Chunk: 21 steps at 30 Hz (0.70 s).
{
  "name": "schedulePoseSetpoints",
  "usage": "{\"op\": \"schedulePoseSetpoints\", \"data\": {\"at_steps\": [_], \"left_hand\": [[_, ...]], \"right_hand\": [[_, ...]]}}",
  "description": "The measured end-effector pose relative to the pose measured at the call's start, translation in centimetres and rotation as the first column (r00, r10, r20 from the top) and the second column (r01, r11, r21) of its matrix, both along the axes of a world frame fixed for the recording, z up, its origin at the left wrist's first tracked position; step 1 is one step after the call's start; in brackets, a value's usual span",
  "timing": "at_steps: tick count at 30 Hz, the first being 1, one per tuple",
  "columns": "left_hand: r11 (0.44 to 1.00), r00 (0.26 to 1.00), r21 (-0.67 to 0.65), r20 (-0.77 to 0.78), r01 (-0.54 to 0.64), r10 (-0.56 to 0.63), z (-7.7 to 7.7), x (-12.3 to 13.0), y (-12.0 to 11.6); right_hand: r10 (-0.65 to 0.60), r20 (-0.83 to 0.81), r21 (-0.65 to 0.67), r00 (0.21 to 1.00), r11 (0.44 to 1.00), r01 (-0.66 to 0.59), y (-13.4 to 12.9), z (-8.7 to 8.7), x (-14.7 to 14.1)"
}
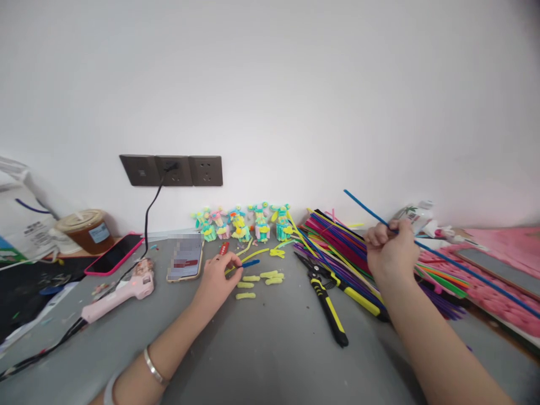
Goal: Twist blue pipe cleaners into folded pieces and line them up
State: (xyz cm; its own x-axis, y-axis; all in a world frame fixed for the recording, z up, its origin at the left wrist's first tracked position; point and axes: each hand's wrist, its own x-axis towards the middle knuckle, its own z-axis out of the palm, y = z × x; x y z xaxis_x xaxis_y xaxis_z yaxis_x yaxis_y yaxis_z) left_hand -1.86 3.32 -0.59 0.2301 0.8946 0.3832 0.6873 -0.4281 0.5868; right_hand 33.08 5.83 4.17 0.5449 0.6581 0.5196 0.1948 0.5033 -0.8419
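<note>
Left hand (221, 277): thumb and fingertips are pinching closed on a short blue piece (252, 263), which is lying low over the grey table (270, 354), just beyond the cut yellow pieces (246, 295). Right hand (393, 248): fingers are closing firmly round a long blue pipe cleaner (366, 207), which is slanting above the coloured bundle (337, 236). Cutters (328, 309) are resting between the hands; small figures (262, 229) are standing near the wall (270, 101).
</note>
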Motion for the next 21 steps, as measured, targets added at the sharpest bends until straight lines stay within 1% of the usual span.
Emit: {"op": "schedulePoseSetpoints", "data": {"at_steps": [3,6,7,9,10,13,15,17,18,21], "left_hand": [[1.0,1.0,-0.015,0.011,0.012,-0.012,0.2,0.1,-0.2],[1.0,1.0,-0.016,0.022,0.006,-0.005,0.5,0.1,-0.5],[1.0,1.0,-0.01,0.028,0.001,-0.001,0.6,0.1,-0.5],[1.0,0.998,0.008,0.058,0.011,-0.011,0.8,0.2,-0.7],[0.999,0.996,0.016,0.081,0.03,-0.031,0.8,0.2,-0.8],[0.992,0.982,0.004,0.144,0.125,-0.124,0.8,0.5,-0.9],[0.982,0.966,-0.037,0.188,0.187,-0.177,0.7,0.8,-1.0],[0.971,0.947,-0.078,0.255,0.224,-0.198,0.7,1.1,-1.1],[0.969,0.936,-0.09,0.291,0.232,-0.197,0.7,1.2,-1.2],[0.971,0.913,-0.086,0.366,0.225,-0.179,0.8,1.5,-1.6]], "right_hand": [[0.085,-0.123,0.01,0.989,0.996,-0.084,0.0,0.0,-0.9],[0.213,-0.199,-0.038,0.957,0.974,-0.225,-0.4,0.1,-3.5],[0.264,-0.243,-0.072,0.934,0.955,-0.288,-0.6,0.0,-4.5],[0.357,-0.266,-0.121,0.895,0.909,-0.399,-1.2,-0.2,-6.7],[0.419,-0.254,-0.146,0.872,0.874,-0.463,-1.6,-0.3,-7.7],[0.588,-0.202,-0.247,0.783,0.743,-0.622,-2.8,-0.8,-10.2],[0.663,-0.174,-0.315,0.728,0.663,-0.679,-3.4,-1.0,-11.3],[0.707,-0.152,-0.378,0.691,0.605,-0.701,-3.7,-1.2,-12.0],[0.717,-0.138,-0.392,0.683,0.594,-0.703,-3.8,-1.3,-12.2],[0.717,-0.102,-0.391,0.689,0.608,-0.691,-3.6,-1.5,-12.5]]}}
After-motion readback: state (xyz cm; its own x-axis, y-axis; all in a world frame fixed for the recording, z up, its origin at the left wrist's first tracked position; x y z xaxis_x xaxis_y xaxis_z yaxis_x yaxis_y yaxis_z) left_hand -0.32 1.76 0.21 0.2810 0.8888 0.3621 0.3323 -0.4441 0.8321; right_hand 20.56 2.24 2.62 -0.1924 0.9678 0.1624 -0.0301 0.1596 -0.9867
